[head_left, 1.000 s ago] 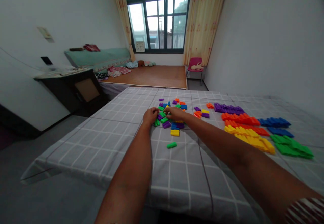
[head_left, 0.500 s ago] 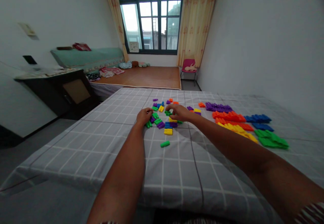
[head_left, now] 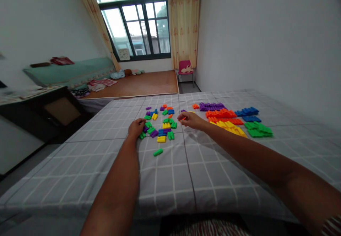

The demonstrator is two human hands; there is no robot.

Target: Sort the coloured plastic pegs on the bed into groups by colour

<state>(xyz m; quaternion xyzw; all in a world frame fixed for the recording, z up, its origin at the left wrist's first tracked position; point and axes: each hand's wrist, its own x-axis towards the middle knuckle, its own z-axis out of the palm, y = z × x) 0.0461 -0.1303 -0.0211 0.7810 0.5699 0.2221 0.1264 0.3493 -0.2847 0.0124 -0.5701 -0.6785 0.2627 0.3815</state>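
Observation:
My left hand [head_left: 136, 127] rests at the left edge of a loose group of coloured plastic pieces, its fingers bent together beside green and purple ones; whatever it pinches is too small to make out. To the right of that group, my right hand [head_left: 190, 119] is low over the cloth with its fingers curled, and a bit of orange shows at the fingertips. Between the hands lie yellow pieces [head_left: 166, 125], green pieces [head_left: 171, 135] and blue ones. One green piece [head_left: 158, 152] lies apart, nearer to me.
Sorted rows of purple [head_left: 212, 106], orange [head_left: 220, 113], yellow [head_left: 228, 128], blue [head_left: 247, 111] and green [head_left: 258, 129] pieces lie at the right on the checked cloth [head_left: 106, 161]. Beyond the table are a low bed [head_left: 149, 82] and a pink chair [head_left: 184, 65].
The view has turned to the right. My right hand has moved right, off the green pieces in the middle, which now show. My left hand stays beside the same pieces.

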